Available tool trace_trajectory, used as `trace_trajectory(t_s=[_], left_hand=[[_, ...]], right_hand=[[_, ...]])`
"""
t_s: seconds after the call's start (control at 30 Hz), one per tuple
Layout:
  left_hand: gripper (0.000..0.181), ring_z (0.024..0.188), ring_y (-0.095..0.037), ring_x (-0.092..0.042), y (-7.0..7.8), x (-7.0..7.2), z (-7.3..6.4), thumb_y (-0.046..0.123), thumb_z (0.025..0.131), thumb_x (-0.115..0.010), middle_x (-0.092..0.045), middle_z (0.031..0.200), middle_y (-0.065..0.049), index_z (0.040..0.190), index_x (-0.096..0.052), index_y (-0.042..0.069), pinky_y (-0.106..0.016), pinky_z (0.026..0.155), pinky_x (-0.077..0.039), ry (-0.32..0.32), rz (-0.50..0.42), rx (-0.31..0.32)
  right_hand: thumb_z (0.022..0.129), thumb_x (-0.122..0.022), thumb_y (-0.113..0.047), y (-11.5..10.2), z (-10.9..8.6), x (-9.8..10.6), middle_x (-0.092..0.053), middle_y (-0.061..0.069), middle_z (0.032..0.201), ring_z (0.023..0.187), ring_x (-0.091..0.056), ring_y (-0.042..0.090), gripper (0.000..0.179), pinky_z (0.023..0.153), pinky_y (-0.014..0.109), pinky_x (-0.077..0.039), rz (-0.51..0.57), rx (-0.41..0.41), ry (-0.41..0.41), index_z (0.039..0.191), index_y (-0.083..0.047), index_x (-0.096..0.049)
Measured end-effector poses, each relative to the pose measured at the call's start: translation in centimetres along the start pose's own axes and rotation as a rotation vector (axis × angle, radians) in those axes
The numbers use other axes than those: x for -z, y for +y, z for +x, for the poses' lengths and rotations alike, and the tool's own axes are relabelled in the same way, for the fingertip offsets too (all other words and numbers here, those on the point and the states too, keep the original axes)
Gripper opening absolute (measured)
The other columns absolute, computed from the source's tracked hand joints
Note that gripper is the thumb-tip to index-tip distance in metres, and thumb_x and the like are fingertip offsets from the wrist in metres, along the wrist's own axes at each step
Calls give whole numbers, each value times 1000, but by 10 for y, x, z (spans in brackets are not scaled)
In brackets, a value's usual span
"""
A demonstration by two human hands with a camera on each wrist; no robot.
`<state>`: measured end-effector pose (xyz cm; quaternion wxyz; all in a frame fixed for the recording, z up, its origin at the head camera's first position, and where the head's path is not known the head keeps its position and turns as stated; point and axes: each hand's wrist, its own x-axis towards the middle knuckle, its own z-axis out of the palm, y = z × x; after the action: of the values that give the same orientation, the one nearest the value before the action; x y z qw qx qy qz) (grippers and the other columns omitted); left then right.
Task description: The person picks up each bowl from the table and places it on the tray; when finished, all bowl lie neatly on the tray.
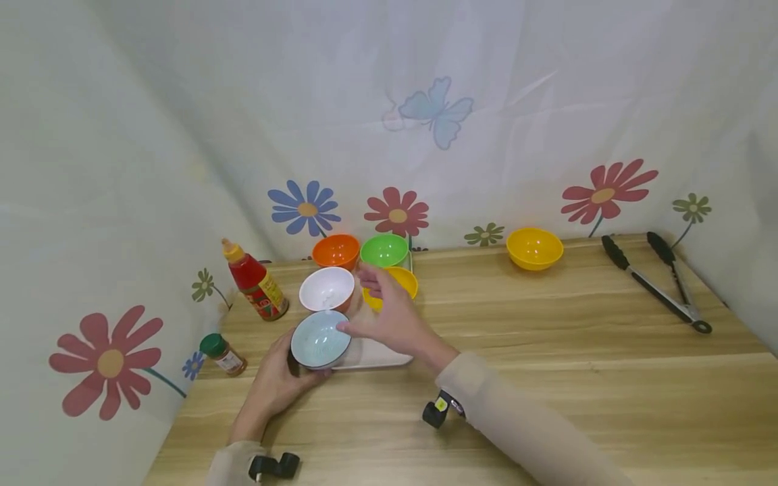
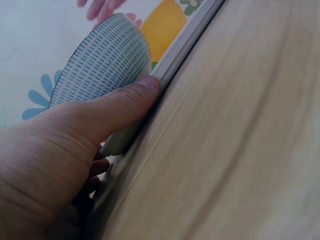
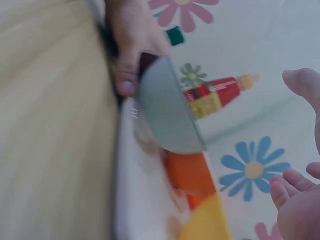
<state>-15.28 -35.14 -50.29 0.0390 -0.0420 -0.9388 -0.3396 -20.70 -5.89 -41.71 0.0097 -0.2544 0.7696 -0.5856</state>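
Note:
A white tray (image 1: 377, 356) stands on the wooden table with several small bowls on it. My left hand (image 1: 276, 381) holds the tray's left front corner, thumb along the front edge; its other fingers are partly hidden. Close beside that hand, a pale blue bowl (image 1: 320, 341) with a dashed blue outer pattern (image 2: 107, 62) sits at the tray's near left. My right hand (image 1: 389, 314) hovers over the bowls, fingers spread and holding nothing. Behind are a white-lined bowl (image 1: 327, 287), an orange bowl (image 1: 336, 248), a green bowl (image 1: 384, 248) and a partly covered yellow bowl (image 1: 406, 280).
A red sauce bottle (image 1: 258, 287) and a green-capped spice jar (image 1: 225, 356) stand on the left. Farther right, another yellow bowl (image 1: 535, 248) sits near the back edge, beside black-tipped tongs (image 1: 662, 290) lying spread. A flower-printed cloth (image 1: 462, 169) hangs behind the table.

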Motion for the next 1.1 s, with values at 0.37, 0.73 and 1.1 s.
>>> trace_trajectory(t_s=[0.37,0.73,1.1], left_hand=[[111,156,-46,-46,-4,0,-2,50,81,-101,-53,165,-18,167,-43,9,-70,131,-35,-4,1,31],[113,156,-47,-45,0,-1,-1,52,81,-100,-53,166,-19,167,-42,8,-71,130,-34,-19,16,44],[114,156,-48,-44,2,-1,1,54,81,-100,-52,167,-20,168,-41,7,-71,130,-34,-18,21,47]], right_hand=[[88,-98,-32,-13,21,73,-54,2,164,149,-53,27,103,127,52,-47,-17,81,165,170,-16,-38],[92,-94,-29,-12,22,154,-53,7,167,152,-51,28,98,130,50,-42,-67,88,336,171,-16,-37],[93,-93,-39,8,7,233,-48,9,171,156,-48,28,100,132,51,-41,-123,20,468,173,-21,-36]])
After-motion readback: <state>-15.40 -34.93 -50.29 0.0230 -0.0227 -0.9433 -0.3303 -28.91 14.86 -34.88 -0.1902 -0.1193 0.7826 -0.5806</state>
